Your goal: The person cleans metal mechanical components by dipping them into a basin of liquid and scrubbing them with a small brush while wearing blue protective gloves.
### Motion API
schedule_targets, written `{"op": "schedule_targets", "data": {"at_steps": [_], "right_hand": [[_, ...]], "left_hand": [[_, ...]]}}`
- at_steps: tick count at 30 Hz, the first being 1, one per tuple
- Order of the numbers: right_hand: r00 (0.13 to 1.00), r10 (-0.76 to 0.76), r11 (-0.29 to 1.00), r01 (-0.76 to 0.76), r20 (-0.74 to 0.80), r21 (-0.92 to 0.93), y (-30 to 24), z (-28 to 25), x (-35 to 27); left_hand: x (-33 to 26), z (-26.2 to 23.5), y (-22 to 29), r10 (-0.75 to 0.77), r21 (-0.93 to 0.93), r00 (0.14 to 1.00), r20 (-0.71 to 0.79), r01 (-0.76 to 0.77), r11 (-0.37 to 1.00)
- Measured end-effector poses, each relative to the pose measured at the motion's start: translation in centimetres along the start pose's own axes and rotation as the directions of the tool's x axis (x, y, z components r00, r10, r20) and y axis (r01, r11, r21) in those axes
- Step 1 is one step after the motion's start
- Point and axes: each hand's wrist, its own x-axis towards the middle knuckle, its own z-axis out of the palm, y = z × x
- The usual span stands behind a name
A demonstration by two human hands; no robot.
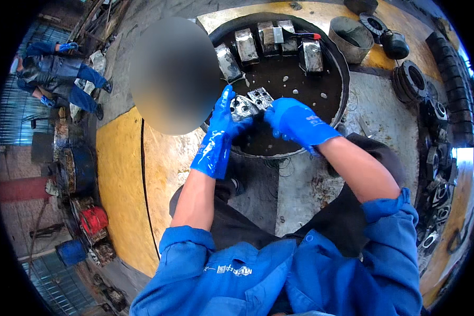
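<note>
Both hands wear wet blue rubber gloves and meet over the near side of a wide round basin (pixel 344 79) of dark liquid. The left hand (pixel 222 122) has its grip wrapped around the left end of a shiny grey metal block (pixel 243 107), with one finger standing up straight above it. The right hand (pixel 295 122) has its grip closed on a second block with small holes (pixel 260 97), which touches the first on its right side; how tightly the fingers press is hard to tell under the gloves. Both blocks look wet, angular and bright, and they are held just above the liquid, close to the basin's near rim. Beyond the hands the middle of the basin is open dark liquid with a few pale specks. Along the far rim lie four more metal blocks (pixel 246 45) in a row, and a brush with a red handle (pixel 295 36) rests across them. To the right of the basin, well apart from the hands, stand a grey bucket (pixel 350 37) and a round black pot (pixel 394 45), and dark metal rings (pixel 413 80) are stacked along the right edge. To the left, yellow floor (pixel 118 179) spreads out, and two other people in blue work clothes (pixel 58 73) are far off at the upper left.
</note>
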Motion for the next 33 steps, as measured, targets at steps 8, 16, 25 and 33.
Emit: {"op": "schedule_targets", "data": {"at_steps": [8,16,25,33], "right_hand": [[0.983,-0.103,0.955,0.056,0.149,0.291,-0.1,-0.6,-0.9],[0.963,-0.09,0.936,-0.005,0.254,0.353,0.9,2.4,1.3],[0.986,-0.102,0.923,0.044,0.134,0.383,0.2,1.7,-0.2],[0.976,-0.071,0.92,-0.016,0.206,0.391,-0.3,3.0,-0.7]], "left_hand": [[-0.5,-0.4,-0.8,-0.026,0.021,0.999,-0.019,0.027,0.999],[-0.6,-0.4,1.8,-0.094,-0.003,0.996,-0.011,0.094,0.996],[0.0,-0.4,1.0,-0.161,0.025,0.986,-0.035,0.162,0.986],[-0.2,-0.4,-0.2,-0.06,-0.005,0.998,0.022,0.06,0.998]]}}
